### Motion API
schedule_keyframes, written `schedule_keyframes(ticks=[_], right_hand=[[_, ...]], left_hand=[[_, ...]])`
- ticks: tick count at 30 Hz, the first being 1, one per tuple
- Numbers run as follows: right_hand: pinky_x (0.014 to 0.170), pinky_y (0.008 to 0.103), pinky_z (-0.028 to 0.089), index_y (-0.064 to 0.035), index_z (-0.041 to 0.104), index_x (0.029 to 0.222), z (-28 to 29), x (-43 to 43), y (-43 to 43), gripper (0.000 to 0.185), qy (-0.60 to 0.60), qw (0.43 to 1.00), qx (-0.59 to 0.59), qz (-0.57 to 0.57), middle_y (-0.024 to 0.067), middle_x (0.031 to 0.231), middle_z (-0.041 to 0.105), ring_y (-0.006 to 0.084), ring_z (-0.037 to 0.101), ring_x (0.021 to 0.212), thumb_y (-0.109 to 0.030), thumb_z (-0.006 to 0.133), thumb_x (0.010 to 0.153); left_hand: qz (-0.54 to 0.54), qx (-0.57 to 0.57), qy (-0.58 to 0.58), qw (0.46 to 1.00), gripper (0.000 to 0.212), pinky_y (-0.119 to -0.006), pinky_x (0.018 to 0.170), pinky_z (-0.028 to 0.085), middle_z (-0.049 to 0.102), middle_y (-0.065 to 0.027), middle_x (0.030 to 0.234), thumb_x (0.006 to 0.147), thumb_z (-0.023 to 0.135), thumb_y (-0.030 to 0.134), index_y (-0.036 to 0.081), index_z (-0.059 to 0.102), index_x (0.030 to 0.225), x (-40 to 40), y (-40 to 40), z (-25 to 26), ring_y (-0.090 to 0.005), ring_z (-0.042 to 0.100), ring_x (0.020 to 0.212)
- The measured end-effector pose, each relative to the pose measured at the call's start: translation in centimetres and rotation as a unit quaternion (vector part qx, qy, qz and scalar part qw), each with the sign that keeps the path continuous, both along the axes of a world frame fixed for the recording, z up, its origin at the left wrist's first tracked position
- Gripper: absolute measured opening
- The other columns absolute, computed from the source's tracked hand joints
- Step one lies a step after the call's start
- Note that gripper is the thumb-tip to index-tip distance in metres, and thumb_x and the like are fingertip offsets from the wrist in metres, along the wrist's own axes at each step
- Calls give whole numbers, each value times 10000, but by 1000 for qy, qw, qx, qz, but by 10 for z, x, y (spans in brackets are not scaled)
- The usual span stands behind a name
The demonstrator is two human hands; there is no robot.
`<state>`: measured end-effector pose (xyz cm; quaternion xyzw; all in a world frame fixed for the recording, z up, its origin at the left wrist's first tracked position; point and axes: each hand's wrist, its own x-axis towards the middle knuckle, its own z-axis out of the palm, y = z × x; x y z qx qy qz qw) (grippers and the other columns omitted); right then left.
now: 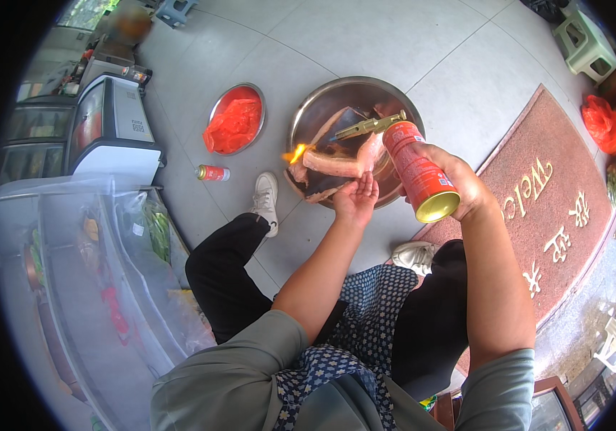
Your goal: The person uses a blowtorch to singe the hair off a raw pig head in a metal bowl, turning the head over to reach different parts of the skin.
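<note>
My right hand grips a red gas canister, tilted with its gold base towards me. A brass-coloured torch head on the canister points left, and a blue flame leaves its nozzle. Orange flame flares at the left end of a slab of pork with skin. That slab lies across charred, blackened pieces of meat in a large round steel basin on the floor. My left hand, palm up, has its fingertips at the slab's lower right edge; how firmly it holds is unclear.
Left of the basin stand a smaller steel bowl with a red plastic bag and a second gas canister lying on its side. A red doormat spreads at the right. Display fridges and a plastic-draped rack line the left.
</note>
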<state>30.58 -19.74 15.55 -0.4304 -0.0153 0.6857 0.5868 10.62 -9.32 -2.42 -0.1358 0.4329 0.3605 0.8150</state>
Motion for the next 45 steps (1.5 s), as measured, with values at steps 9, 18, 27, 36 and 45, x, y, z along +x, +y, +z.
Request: schedule_keyframes(ticks=[9, 18, 27, 36, 45], right_hand=[[614, 384, 634, 58, 562, 1247, 0, 0, 0, 477, 2, 1000, -2, 3, 186, 990, 717, 287, 735, 724, -357, 609, 1018], [604, 373, 629, 71, 571, 1226, 0, 0, 0, 477, -1, 1000, -4, 4, 186, 978, 722, 280, 734, 708, -356, 606, 1018], [598, 374, 629, 70, 578, 1209, 2, 1, -1, 470, 0, 1000, -7, 3, 190, 971, 721, 283, 735, 710, -355, 614, 1012], [616, 372, 627, 59, 579, 1213, 2, 0, -1, 461, -5, 1000, 0, 4, 180, 959, 720, 278, 734, 722, -355, 616, 1013], [623, 364, 627, 57, 586, 1215, 7, -1, -2, 463, -13, 1000, -12, 4, 179, 946, 722, 268, 733, 721, -357, 620, 1011]], left_hand=[[-1, -1, 2, 1000, 257, -468, 1074, 456, 639, -133, 1155, 936, 451, 43, -64, 555, 1145, 0, 0, 2, -277, 645, 1135], [-2, -1, 3, 1000, 249, -467, 1079, 450, 640, -131, 1151, 942, 447, 51, -58, 558, 1136, 0, 0, 0, -273, 644, 1136], [-9, 1, -3, 1000, 248, -444, 1090, 433, 649, -110, 1188, 943, 477, 60, -26, 571, 1156, 0, -1, -2, -242, 630, 1168], [-3, -2, -2, 1000, 249, -463, 1072, 448, 647, -129, 1144, 950, 442, 61, -57, 564, 1132, 0, 0, -1, -271, 646, 1131], [-6, 4, 3, 1000, 245, -461, 1070, 447, 653, -124, 1144, 944, 454, 58, -53, 569, 1129, 0, -1, -1, -261, 648, 1129]])
